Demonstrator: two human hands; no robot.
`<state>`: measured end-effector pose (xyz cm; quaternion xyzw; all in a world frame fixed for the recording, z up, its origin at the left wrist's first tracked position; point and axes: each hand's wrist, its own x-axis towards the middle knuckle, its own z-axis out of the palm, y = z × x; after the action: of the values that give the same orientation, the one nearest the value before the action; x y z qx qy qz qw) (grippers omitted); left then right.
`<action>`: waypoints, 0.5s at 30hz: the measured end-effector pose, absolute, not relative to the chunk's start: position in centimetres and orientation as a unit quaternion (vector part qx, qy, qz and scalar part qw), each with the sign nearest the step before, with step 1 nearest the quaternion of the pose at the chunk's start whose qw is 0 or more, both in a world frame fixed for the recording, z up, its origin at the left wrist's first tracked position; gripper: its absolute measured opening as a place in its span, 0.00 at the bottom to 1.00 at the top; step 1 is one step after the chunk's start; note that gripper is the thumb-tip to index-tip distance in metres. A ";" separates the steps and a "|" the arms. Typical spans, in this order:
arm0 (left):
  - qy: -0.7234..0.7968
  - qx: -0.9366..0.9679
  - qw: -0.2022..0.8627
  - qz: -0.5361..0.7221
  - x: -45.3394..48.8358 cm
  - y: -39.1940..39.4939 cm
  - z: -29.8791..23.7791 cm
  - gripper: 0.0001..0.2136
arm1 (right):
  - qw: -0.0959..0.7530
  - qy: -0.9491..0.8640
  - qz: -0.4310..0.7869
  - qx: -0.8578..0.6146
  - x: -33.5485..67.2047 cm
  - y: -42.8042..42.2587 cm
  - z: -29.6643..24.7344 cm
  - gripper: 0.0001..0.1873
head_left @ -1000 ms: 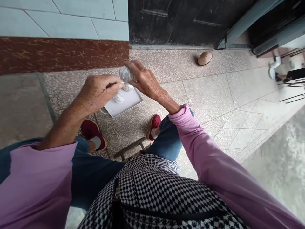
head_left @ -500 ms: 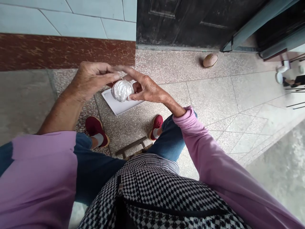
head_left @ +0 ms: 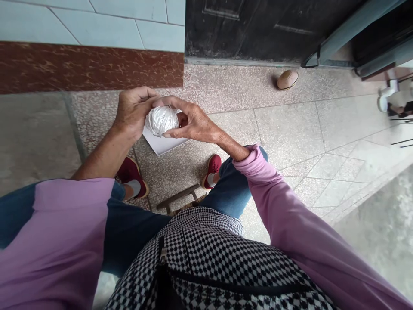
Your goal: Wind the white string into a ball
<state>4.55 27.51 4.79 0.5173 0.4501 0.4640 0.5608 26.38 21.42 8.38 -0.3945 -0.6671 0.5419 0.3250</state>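
A ball of white string, shiny and wound in many strands, is held up between my hands above a white tray. My right hand grips it from the right, thumb along the lower front and fingers curled over the top and behind. From the left, my left hand is closed against the ball's upper left side. Its fingertips are partly hidden behind the ball and meet the right fingers there. Any loose strand is too fine to make out.
Below the hands are my red shoes and the edge of a low wooden stool under me. A tan rounded object lies by the dark door. At the far right stands a white pipe near dark thin bars.
My left hand has moved right and closed in against the ball. The ball has shifted slightly left and turned in my right hand, its wound strands now showing more clearly.
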 end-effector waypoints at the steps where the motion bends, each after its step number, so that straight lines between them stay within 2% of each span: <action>1: 0.443 0.512 0.572 0.463 4.6 27.5 4.7 0.22 | 0.327 -0.670 0.529 -0.405 26.5 21.6 8.2 0.44; 4: 0.437 0.499 0.581 0.471 4.9 27.7 4.1 0.17 | 0.344 -0.668 0.506 -0.424 27.3 22.5 7.5 0.60; 6: 0.449 0.502 0.563 0.479 5.0 27.8 3.7 0.16 | 0.338 -0.672 0.494 -0.436 27.7 23.2 7.2 0.64; 15: 0.443 0.547 0.471 0.531 5.1 27.9 4.4 0.19 | 0.314 -0.699 0.463 -0.445 27.3 23.6 10.1 0.60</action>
<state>5.12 27.90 4.35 0.5470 0.4432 0.5315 0.4710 27.35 23.58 10.09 -0.4454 -0.6992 0.4630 0.3137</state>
